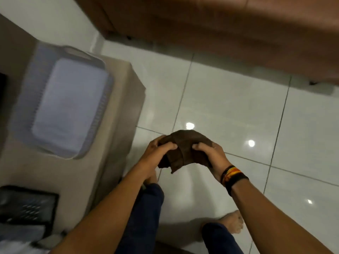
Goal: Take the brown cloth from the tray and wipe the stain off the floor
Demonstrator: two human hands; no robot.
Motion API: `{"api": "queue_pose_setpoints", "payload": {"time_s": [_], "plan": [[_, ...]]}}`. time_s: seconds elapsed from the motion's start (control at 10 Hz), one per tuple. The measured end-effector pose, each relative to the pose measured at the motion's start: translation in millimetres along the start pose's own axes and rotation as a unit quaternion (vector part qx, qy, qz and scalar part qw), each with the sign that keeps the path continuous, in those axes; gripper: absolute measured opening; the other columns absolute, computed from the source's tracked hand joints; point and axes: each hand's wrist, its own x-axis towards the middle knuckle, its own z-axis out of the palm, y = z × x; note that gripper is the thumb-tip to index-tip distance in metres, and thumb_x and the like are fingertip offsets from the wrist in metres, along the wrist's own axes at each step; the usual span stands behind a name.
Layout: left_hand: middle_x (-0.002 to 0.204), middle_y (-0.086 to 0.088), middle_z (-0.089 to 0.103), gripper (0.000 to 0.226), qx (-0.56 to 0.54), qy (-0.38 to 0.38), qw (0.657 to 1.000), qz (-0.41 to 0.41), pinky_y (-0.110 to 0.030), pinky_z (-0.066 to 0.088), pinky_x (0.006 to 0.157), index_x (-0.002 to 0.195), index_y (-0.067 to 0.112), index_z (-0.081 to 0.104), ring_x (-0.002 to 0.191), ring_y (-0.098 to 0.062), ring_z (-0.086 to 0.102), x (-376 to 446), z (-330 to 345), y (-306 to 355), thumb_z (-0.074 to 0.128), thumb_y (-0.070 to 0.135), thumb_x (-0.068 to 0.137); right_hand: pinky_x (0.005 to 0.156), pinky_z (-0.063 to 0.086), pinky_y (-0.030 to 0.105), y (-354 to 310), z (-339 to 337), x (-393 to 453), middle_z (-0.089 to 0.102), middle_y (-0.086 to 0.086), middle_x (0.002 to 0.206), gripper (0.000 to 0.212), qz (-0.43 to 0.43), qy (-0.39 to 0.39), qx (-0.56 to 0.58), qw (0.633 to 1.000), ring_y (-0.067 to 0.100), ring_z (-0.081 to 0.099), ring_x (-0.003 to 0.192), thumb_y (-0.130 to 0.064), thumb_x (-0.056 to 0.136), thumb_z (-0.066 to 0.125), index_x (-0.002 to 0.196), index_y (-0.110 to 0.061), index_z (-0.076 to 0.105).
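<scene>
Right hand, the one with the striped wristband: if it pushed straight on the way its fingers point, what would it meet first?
The right hand points toward the left hand, with the crumpled brown cloth held between them. It would press further into the cloth first, then probably meet the left hand's fingers; depth is hard to judge.

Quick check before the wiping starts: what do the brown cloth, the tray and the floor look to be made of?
Brown cloth: soft woven or knit fabric, matte; it folds and droops between the left hand and right hand.
Tray: likely moulded plastic, pale lilac-grey, with ribbed or slotted walls; blur hides detail.
Floor: glossy whitish tiles, probably ceramic, shown by the grout lines and the sharp lamp reflections.
</scene>
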Motion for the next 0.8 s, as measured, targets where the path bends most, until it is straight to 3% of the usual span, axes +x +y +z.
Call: {"api": "queue_pose_setpoints", "payload": {"time_s": [0.1,0.2,0.3,0.4,0.5,0.6,0.7,0.8], "plan": [[0.094,0.004,0.083,0.022,-0.068,0.043,0.996,0.04,-0.045,0.063,0.087,0.106,0.028,0.076,0.097,-0.024,0.078,-70,-42,59,0.08,0.028,0.085,0.09,0.062,0.042,-75,59,-61,0.079,0.019,0.106,0.018,-0.03,-0.011,0.021,0.999,0.033,0.075,0.098,-0.002,0.089,0.07,0.105,-0.008,0.078],[0.092,0.004,0.083,0.018,-0.123,0.084,0.985,0.088,-0.031,0.062,0.067,0.108,0.024,0.077,0.086,-0.018,0.079,-129,-91,104,0.078,0.025,0.089,0.08,0.067,0.043,-131,131,-107,0.08,0.016,0.107,0.025,-0.068,-0.019,-0.034,0.997,0.03,0.078,0.094,-0.008,0.09,0.073,0.115,-0.01,0.074],[0.103,-0.003,0.081,0.034,-0.186,0.147,0.965,0.114,-0.026,0.062,0.065,0.124,0.017,0.075,0.091,-0.02,0.078,-149,-153,123,0.077,0.022,0.09,0.064,0.067,0.037,-160,208,-121,0.078,0.011,0.106,0.036,-0.085,-0.049,-0.1,0.99,0.03,0.077,0.095,-0.011,0.091,0.073,0.126,-0.012,0.067],[0.111,-0.007,0.078,0.041,-0.247,0.209,0.94,0.11,-0.024,0.063,0.066,0.131,0.012,0.071,0.095,-0.021,0.075,-141,-214,122,0.076,0.021,0.092,0.082,0.065,0.052,-163,286,-103,0.073,0.016,0.11,0.035,-0.094,-0.066,-0.166,0.979,0.037,0.073,0.099,-0.004,0.093,0.067,0.128,-0.007,0.063],[0.113,-0.008,0.075,0.041,-0.263,0.257,0.925,0.099,-0.019,0.057,0.059,0.134,0.008,0.067,0.096,-0.022,0.072,-114,-264,112,0.073,0.019,0.095,0.101,0.057,0.055,-155,354,-70,0.071,0.019,0.117,0.036,-0.116,-0.052,-0.222,0.967,0.037,0.069,0.108,0.0,0.094,0.067,0.129,-0.004,0.063],[0.129,-0.017,0.071,0.05,-0.243,0.275,0.927,0.078,-0.031,0.058,0.081,0.142,0.006,0.06,0.115,-0.033,0.069,-81,-297,98,0.072,0.015,0.095,0.106,0.055,0.055,-138,393,-28,0.067,0.013,0.113,0.034,-0.101,-0.048,-0.258,0.96,0.037,0.067,0.113,-0.002,0.091,0.07,0.123,-0.013,0.062],[0.142,-0.018,0.063,0.059,-0.162,0.276,0.946,0.049,-0.034,0.051,0.102,0.15,0.008,0.049,0.129,-0.037,0.062,-64,-310,85,0.071,0.016,0.096,0.108,0.053,0.056,-133,406,-4,0.066,0.02,0.127,0.04,-0.079,-0.025,-0.261,0.962,0.041,0.064,0.122,-0.002,0.091,0.066,0.128,-0.015,0.057],[0.152,-0.015,0.054,0.062,-0.055,0.325,0.941,0.076,-0.043,0.049,0.112,0.157,0.017,0.041,0.136,-0.036,0.056,-69,-311,79,0.065,0.024,0.1,0.109,0.053,0.052,-126,382,-27,0.066,0.023,0.133,0.035,-0.079,0.011,-0.277,0.958,0.04,0.065,0.122,-0.003,0.096,0.063,0.131,-0.005,0.061]]}}
